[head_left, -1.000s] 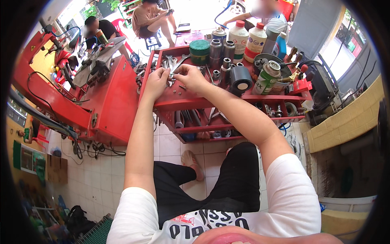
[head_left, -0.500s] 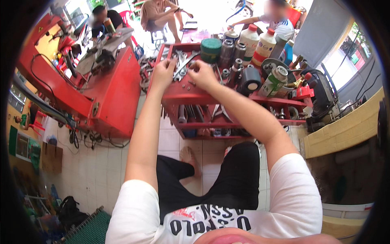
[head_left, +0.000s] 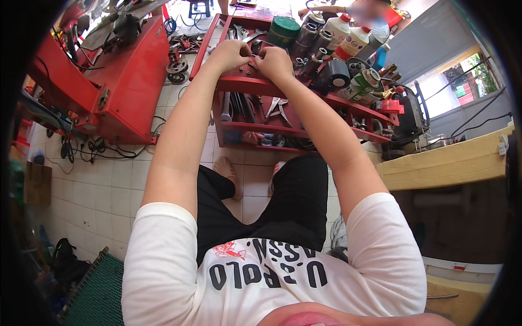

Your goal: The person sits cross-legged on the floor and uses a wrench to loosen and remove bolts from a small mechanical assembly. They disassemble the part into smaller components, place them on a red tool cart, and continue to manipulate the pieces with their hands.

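Observation:
Both hands meet above the top tray of a red tool cart [head_left: 244, 85]. My left hand [head_left: 230, 55] has its thumb and fingers pinched together. Facing it, my right hand [head_left: 275, 63] is also pinched, its fingertips nearly touching the left ones. Whatever lies between the fingertips is too small to make out. Below them a few small metal nuts [head_left: 248, 71] lie on the tray. Behind the hands are several wrenches [head_left: 239, 32], partly covered by the fingers. A green tub [head_left: 283, 31] stands just beyond my right hand, with metal cylinders [head_left: 304, 39] beside it.
Bottles with red caps [head_left: 338, 28], a dark cylinder [head_left: 331, 77] and a green-and-white can [head_left: 365, 84] crowd the cart's right side. Pliers [head_left: 278, 111] lie on its lower shelf. A red machine [head_left: 122, 92] stands left, a yellow ledge [head_left: 451, 160] right. A person sits beyond the cart.
My hands have drawn together from apart, fingertips now nearly meeting over the tray. The view has tilted down, so the cart sits higher in the picture.

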Available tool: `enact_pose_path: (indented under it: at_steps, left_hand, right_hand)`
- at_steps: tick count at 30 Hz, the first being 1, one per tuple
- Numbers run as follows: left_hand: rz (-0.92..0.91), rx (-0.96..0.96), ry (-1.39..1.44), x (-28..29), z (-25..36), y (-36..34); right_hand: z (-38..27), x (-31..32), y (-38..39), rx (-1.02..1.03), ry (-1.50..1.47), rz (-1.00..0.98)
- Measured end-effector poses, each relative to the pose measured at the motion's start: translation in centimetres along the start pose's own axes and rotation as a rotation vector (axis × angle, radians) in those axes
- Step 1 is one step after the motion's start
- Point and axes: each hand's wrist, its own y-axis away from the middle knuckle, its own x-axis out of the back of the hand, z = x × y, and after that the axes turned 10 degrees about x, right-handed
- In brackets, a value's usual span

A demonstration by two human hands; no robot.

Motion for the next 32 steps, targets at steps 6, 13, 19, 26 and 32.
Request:
enact_pose_path:
  at_steps: [6,13,19,26,32]
  left_hand:
    - [-0.107,-0.018,-0.152,-0.1,1.5,0.6]
    - [-0.13,-0.054,-0.262,-0.8,0.2,0.1]
    - [-0.072,-0.09,-0.302,-1.7,0.7,0.0]
    - [-0.066,-0.053,-0.281,-1.4,1.0,0.3]
    - [-0.113,-0.023,-0.289,-1.2,1.7,0.4]
  right_hand:
    - [0.5,0.0,0.2,0.01,0.051,-0.037]
    - [0.0,0.1,0.1,-0.021,0.06,-0.151]
    - [1.9,-1.0,0.2,-0.043,-0.037,-0.129]
    - [2.1,-1.0,0.0,-0.086,-0.014,-0.052]
    - [1.5,-0.3,0.2,-0.061,-0.048,-0.12]
